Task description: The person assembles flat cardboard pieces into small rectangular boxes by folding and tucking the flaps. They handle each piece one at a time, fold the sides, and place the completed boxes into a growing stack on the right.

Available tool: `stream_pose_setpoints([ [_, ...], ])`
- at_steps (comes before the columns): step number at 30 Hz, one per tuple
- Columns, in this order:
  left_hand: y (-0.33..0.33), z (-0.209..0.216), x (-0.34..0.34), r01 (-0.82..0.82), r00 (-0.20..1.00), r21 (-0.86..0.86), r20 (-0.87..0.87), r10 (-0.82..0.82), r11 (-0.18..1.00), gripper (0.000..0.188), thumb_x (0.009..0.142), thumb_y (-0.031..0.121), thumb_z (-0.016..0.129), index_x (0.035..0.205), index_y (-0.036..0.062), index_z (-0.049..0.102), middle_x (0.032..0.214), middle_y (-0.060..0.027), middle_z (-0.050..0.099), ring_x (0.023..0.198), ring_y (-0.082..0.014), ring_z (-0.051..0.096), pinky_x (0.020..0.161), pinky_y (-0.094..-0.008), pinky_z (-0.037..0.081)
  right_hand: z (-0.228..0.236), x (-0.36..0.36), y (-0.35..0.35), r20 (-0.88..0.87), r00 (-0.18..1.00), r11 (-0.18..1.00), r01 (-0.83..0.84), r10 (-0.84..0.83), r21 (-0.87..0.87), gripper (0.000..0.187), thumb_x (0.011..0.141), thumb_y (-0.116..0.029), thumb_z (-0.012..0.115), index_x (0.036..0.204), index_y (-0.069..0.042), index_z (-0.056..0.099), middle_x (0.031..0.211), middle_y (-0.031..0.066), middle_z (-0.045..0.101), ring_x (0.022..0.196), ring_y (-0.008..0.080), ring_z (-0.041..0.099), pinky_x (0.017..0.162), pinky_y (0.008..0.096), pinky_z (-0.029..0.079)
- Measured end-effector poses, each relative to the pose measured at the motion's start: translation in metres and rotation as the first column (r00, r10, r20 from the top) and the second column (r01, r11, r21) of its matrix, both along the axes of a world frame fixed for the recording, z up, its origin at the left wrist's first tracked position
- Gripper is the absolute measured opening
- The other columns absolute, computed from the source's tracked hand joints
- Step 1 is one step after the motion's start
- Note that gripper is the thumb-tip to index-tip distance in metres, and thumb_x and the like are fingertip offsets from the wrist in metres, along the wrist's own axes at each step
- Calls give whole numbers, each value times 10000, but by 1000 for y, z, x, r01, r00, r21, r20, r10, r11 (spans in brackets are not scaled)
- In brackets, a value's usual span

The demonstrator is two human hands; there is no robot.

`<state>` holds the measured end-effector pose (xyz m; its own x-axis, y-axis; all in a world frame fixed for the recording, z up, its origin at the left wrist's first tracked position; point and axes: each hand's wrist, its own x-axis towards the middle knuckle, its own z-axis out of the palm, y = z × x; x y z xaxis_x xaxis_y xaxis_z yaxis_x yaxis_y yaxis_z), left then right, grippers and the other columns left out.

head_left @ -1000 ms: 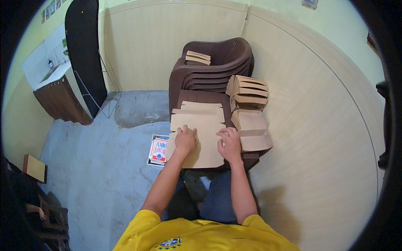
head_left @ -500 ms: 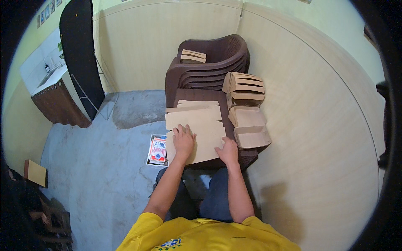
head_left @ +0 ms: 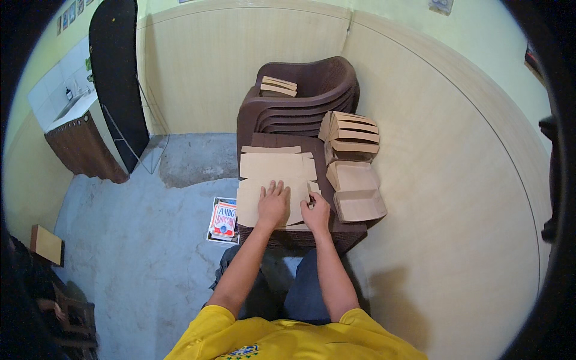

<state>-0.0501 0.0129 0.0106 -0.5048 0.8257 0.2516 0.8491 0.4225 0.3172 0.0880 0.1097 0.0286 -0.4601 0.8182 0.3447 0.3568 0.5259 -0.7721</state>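
A flat brown cardboard box blank point(head_left: 252, 201) with slits along its edges lies in front of me, over a brown plastic chair seat point(head_left: 264, 140). My left hand point(head_left: 274, 205) rests on its middle, palm down with the fingers spread. At its right edge my right hand point(head_left: 315, 212) has its fingers closed on a small side flap, which is bent up. The fingertips partly cover that flap. More cardboard edges show beneath the blank at its right and near sides.
Right of the blank stand an opened, folded cardboard box point(head_left: 360, 191) and a nested stack of such boxes point(head_left: 354, 133). More boxes point(head_left: 279, 86) sit on the stacked chairs point(head_left: 312, 78) behind. At the left is a white box point(head_left: 223, 221) holding a card pack. A wood-panelled wall point(head_left: 444, 180) runs along the right.
The cardboard blank now lies straighter, its right edge farther left. My right hand has moved left and closed on the side flap, which is bent up. My left hand has shifted slightly right.
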Motion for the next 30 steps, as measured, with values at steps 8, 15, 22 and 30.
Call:
stream_pose_setpoints([
  [8,5,-1,6,-32,997,66,69,27,997,513,1062,242,508,1566,165,562,1711,-119,440,1622,-334,328,1343,-562,175,-13,-6,-12,-125,969,977,211,-211,-11,336,915,-137,802,1191,50,762,1044,211,781,971,348,770,921,412,591],
  [15,4,1,6,-35,998,56,52,32,998,504,1071,260,519,1563,156,560,1711,-118,434,1621,-330,324,1337,-567,188,-29,-12,-1,-318,930,945,79,-185,-317,360,913,-99,838,1245,13,756,1037,116,771,950,273,741,907,390,589],
  [22,4,-2,6,-25,999,92,45,21,995,491,1104,307,499,1569,158,552,1702,-114,446,1600,-340,361,1323,-586,213,-25,-16,-18,-95,980,973,185,-173,137,372,989,-153,735,1335,-16,739,1116,253,778,1014,392,767,925,448,585],
  [30,3,-2,5,-32,997,43,76,28,999,501,1100,319,513,1578,172,549,1725,-101,419,1627,-308,315,1339,-562,180,-14,-16,-20,-45,989,983,147,-142,114,333,984,-78,668,1296,-10,762,1157,281,765,1016,430,776,882,470,604],
])
